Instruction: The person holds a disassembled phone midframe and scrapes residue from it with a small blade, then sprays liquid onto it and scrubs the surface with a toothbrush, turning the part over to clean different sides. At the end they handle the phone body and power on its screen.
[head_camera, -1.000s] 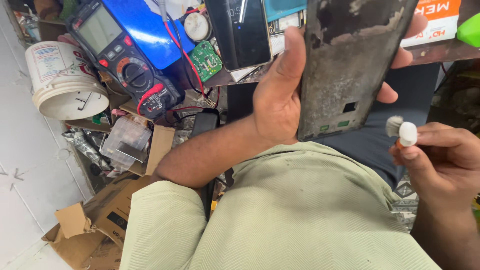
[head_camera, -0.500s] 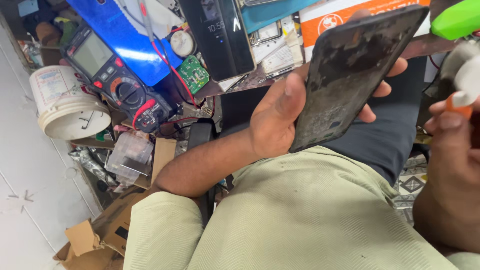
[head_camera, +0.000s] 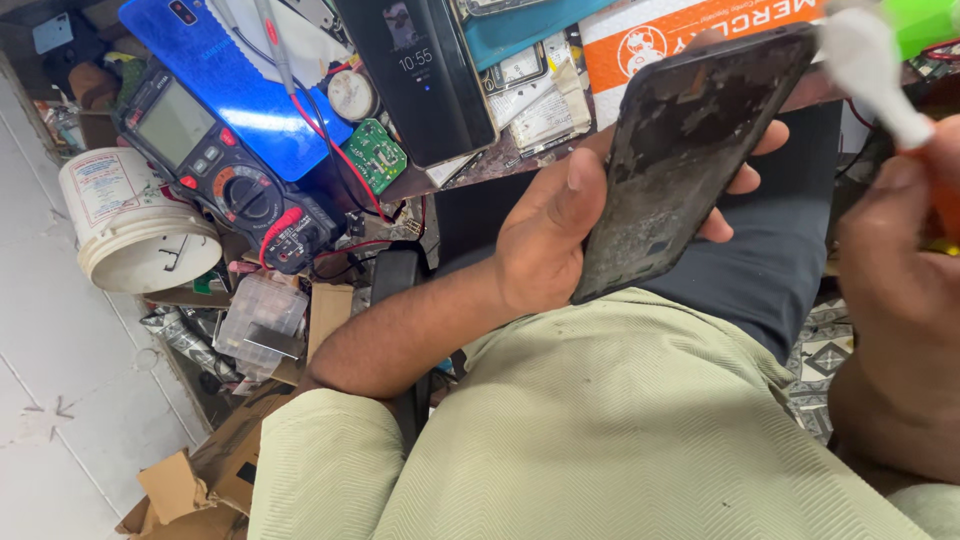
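My left hand (head_camera: 560, 235) grips a dark phone back panel (head_camera: 690, 150), its dirty inner side with patches of residue facing me, tilted above my lap. My right hand (head_camera: 900, 260) at the right edge holds a small white bottle with a tapered nozzle (head_camera: 870, 70); the nozzle points up-left, close to the panel's top right corner. Something orange shows between the fingers. A green object (head_camera: 925, 20) sits just above the nozzle at the top right corner.
A cluttered workbench lies ahead: a multimeter (head_camera: 210, 170) with red leads, a blue phone back (head_camera: 240, 90), a black phone (head_camera: 420, 70), a green circuit board (head_camera: 375, 155), an orange box (head_camera: 690, 30). A white tub (head_camera: 135, 220) and cardboard scraps (head_camera: 200, 480) are at left.
My right hand has risen from beside my lap to the upper right, bringing the white bottle near the panel's top corner. The left hand has tilted the panel.
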